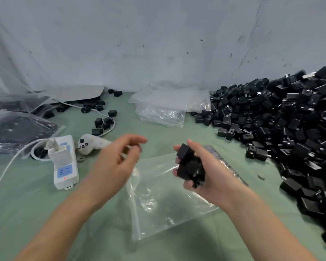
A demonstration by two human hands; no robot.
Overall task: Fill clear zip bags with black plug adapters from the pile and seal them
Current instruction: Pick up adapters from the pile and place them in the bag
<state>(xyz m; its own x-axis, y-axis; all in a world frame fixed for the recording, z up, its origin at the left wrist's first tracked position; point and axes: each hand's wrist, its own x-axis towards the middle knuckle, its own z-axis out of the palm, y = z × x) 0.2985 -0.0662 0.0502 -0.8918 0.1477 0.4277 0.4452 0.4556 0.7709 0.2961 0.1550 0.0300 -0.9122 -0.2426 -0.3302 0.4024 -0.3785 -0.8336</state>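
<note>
Nearby, power strip [65,166] near left hand [117,162], grip unclear; right hand [211,174] clutches adapters [189,166] over bag [158,204]

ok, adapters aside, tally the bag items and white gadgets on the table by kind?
Open zip bag under the hands: 1
Stack of empty bags: 1
Filled bags at the left edge: 2 visible
White power strip: 1
White charger plugged into it: 1
White controller: 1
Total: 7
</note>
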